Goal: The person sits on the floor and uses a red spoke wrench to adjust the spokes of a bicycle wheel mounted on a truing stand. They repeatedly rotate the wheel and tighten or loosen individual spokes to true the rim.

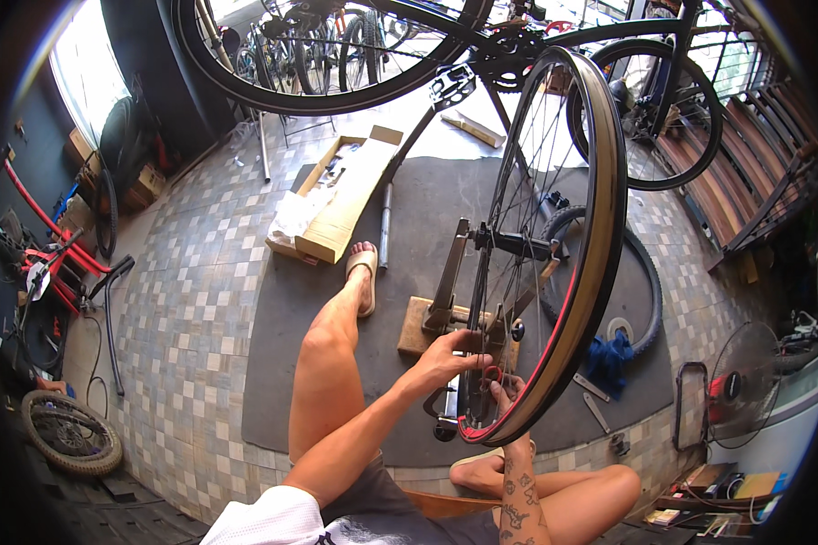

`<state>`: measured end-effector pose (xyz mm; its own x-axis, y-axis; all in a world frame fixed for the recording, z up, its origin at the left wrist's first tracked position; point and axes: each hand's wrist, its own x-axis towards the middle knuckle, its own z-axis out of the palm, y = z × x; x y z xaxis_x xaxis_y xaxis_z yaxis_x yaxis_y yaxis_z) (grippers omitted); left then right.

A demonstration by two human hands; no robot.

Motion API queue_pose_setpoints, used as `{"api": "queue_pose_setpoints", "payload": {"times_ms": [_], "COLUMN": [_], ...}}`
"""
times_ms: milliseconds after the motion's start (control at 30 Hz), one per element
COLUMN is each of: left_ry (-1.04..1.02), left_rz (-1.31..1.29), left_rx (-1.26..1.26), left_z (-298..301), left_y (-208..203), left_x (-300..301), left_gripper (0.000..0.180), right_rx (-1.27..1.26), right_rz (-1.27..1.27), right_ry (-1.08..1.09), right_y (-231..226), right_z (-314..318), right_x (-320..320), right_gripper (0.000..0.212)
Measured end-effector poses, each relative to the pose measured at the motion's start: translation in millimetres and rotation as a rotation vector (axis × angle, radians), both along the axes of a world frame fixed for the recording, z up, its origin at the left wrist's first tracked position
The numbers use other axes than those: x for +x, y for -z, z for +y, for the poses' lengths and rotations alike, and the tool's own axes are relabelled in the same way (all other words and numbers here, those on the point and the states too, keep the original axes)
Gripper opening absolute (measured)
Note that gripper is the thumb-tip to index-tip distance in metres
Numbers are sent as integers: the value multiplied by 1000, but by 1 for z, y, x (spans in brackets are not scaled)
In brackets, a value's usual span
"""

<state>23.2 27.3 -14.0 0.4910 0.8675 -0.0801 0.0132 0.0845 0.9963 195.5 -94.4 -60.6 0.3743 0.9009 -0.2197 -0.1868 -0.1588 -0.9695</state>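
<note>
A spoked bicycle wheel (606, 227) stands upright in a metal truing stand (445, 282) on a wooden block (415, 329). Its dark rim carries a red strip along the lower inner edge. My left hand (443, 360) reaches in from the left, thumb and fingers closed at the spokes near the bottom of the rim. Just right of its thumb sits a small red round tool (493, 373), apparently a spoke wrench. My right hand (509, 392) is behind the rim, its thumb against the red tool; the rim and spokes partly hide its fingers.
A dark mat (282, 381) covers the tiled floor. An open cardboard box (341, 213) lies ahead, left of the stand. At right are a loose tyre (650, 300), blue cloth (612, 359), flat metal tools (593, 411) and a fan (741, 377). A bicycle (509, 54) hangs overhead.
</note>
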Motion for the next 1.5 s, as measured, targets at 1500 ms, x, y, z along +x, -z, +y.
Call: {"api": "queue_pose_setpoints", "payload": {"times_ms": [1500], "left_ry": [50], "left_rz": [26], "left_rx": [-232], "left_z": [-15], "left_y": [-50], "left_x": [0], "left_gripper": [51], "right_rx": [116], "right_rz": [-104], "right_ry": [36], "right_y": [-65], "right_z": [-13], "right_x": [-11], "right_gripper": [23]}}
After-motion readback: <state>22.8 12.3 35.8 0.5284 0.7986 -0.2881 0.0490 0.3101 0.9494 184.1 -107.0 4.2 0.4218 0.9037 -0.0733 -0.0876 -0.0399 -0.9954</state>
